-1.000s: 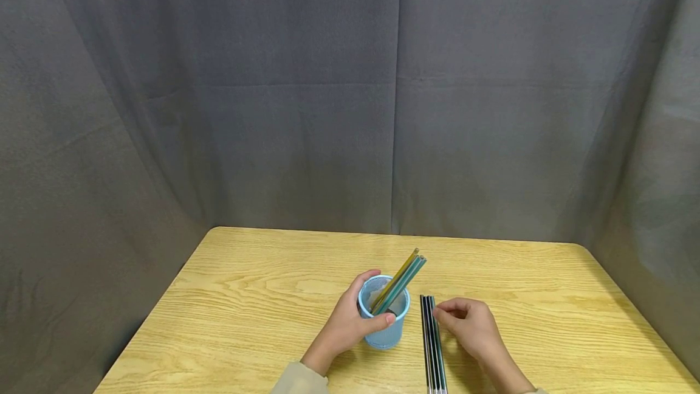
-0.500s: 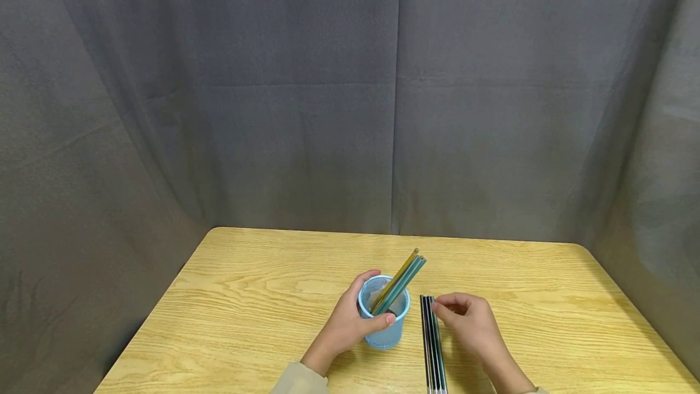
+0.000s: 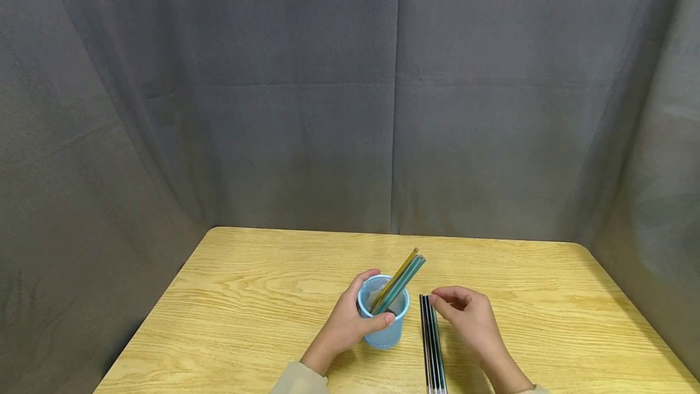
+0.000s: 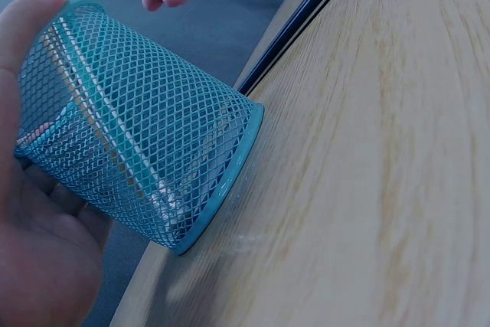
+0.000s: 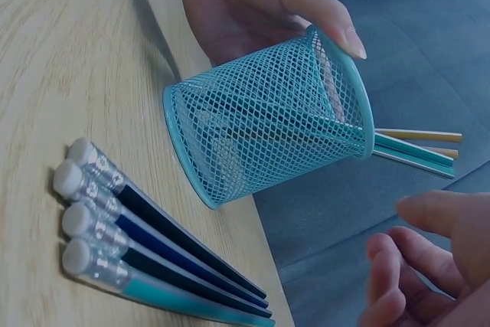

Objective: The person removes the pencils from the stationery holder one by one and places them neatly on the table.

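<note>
My left hand [image 3: 346,320] holds a light blue mesh pencil cup [image 3: 385,337], the thumb along its near rim and the fingers round the far side. Inside lean gold and teal pencils [image 3: 403,284], their upper ends tilted to the right, as the mesh [image 4: 145,89] partly shows. To the right of the cup lies a tight row of dark and teal pencils [image 3: 434,351]; their white erasers [image 5: 73,220] point toward me. Over the far ends of this row is my right hand [image 3: 469,318], fingers loosely bent, with a gap between thumb and fingers in the right wrist view.
Under everything is a wood-grain table [image 3: 262,297] with rounded far corners. A grey curtain [image 3: 306,108] hangs behind it and along both sides. Beige sleeves [image 3: 301,379] show at the wrists.
My right hand has shifted slightly away from me and to the left, its fingertips along the row to the pencils' far ends. The left hand and cup have stayed in place.
</note>
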The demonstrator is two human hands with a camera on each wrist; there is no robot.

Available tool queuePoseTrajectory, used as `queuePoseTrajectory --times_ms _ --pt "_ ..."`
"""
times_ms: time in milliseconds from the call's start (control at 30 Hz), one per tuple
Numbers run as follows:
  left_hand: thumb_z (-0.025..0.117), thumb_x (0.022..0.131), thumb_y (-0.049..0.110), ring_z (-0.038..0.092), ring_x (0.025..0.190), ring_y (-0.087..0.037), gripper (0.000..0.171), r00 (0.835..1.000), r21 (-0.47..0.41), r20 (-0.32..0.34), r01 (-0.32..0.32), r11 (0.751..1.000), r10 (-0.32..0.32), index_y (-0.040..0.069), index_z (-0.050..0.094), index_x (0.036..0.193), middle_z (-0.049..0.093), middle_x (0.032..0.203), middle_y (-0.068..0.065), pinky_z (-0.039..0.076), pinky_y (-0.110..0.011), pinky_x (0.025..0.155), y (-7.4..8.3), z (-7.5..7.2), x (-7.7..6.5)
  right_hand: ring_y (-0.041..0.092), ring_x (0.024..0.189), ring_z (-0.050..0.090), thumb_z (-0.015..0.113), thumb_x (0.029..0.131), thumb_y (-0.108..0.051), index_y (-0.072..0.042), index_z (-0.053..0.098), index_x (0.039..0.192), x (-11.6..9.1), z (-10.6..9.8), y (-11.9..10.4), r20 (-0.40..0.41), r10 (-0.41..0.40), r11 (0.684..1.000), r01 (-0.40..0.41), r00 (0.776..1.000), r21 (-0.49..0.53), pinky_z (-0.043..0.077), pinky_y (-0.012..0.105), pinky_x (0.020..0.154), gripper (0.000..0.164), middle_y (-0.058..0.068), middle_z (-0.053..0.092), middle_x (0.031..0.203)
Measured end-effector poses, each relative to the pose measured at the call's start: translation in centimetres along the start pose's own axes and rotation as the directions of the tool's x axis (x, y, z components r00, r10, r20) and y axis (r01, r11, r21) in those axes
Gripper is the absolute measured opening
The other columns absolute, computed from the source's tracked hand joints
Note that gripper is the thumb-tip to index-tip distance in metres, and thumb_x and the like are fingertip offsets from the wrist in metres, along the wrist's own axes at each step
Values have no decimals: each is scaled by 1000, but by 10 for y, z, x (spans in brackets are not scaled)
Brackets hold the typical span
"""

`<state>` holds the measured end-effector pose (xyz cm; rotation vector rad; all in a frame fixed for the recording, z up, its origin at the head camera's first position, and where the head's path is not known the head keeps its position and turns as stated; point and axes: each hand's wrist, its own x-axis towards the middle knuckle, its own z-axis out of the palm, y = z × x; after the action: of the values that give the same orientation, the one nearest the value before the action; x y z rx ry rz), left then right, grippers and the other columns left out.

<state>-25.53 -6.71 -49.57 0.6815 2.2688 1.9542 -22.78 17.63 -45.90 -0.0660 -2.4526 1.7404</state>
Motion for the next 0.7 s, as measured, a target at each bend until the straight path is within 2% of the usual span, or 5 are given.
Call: queuePoseTrajectory --times_ms 300,700 --pt "81 82 32 57 115 -18 75 1000 13 -3 -3 1000 3 34 40 145 58 128 6 44 -47 97 0 0 0 15 80 61 77 88 -17 -4 75 102 0 5 -3 -32 -52 999 53 998 12 49 24 68 20 7 71 97" --pt "80 83 31 57 116 -21 75 1000 0 3 -4 1000 4 33 39 146 57 128 5 44 -48 97 0 0 0 16 78 62 76 88 -16 -4 74 102 2 11 -6 -16 -98 994 98 995 43 49 25 68 18 7 71 94"
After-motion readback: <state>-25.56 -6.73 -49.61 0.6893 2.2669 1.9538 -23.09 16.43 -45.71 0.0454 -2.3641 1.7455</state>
